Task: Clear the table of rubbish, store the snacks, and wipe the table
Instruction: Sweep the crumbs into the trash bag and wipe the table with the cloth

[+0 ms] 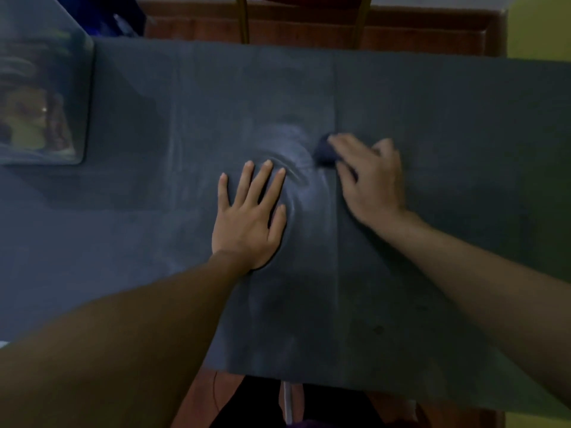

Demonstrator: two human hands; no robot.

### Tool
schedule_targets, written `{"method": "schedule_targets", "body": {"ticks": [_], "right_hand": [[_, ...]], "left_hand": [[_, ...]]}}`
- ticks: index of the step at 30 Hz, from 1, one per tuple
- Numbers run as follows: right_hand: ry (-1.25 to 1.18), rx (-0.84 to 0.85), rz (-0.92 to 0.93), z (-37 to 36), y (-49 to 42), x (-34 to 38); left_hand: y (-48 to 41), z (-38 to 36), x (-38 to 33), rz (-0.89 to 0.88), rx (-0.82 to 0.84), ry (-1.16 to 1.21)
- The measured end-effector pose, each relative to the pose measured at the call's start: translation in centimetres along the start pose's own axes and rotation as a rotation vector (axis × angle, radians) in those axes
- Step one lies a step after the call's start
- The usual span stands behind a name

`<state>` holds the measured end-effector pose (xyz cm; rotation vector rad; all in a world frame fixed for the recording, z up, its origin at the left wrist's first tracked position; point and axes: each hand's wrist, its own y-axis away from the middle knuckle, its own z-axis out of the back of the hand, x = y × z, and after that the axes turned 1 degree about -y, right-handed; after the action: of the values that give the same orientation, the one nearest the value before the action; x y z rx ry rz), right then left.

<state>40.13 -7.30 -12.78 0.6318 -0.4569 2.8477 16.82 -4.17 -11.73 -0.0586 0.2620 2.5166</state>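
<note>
**A:** Where is the wiping cloth point(324, 152)?

**B:** Under the fingertips of the right hand point(367, 177). It is a small dark blue wad lying on the tabletop point(448, 134), just beyond the left hand point(250, 211) and off to its right.

**A:** How is it held?

**B:** The right hand lies over it with its fingers across the top, bearing down. That hand is blurred, so I cannot tell whether the fingers curl round the wad or only press it flat.

**A:** And the other hand?

**B:** It is palm down, with the fingers straight and spread, pressed into the grey cover point(123, 242). Ripples point(293, 171) fan out between the two hands, so I judge the cover to be soft and loose. It will likely drag and bunch with each stroke unless it is pinned.

**A:** How will the cloth itself handle?

**B:** It looks light and limp, with no stiffness, so it should roll up under a hard push. It would be best to take it with the palm over the bulk and the fingers spread on top, not pinched at one edge.

**A:** Anything else nearby?

**B:** There is a clear box point(46, 97) well out to the left of the left hand. Something colourful is inside it, possibly snack packets, but it is too blurred to name. Wiping looks like the step in hand.
</note>
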Motion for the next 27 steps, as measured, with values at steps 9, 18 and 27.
{"method": "schedule_targets", "body": {"ticks": [9,18,27], "right_hand": [[0.098,-0.043,-0.268,-0.8,-12.4,-4.3],[0.063,-0.005,0.34,0.8,-9.8,-2.7],[-0.141,0.123,0.155,-1.2,-8.7,-1.4]], "left_hand": [[-0.1,0.2,0.2,0.003,0.023,-0.012],[-0.4,0.4,0.2,0.0,0.042,-0.019],[-0.4,0.5,0.2,0.001,0.043,-0.017]]}}
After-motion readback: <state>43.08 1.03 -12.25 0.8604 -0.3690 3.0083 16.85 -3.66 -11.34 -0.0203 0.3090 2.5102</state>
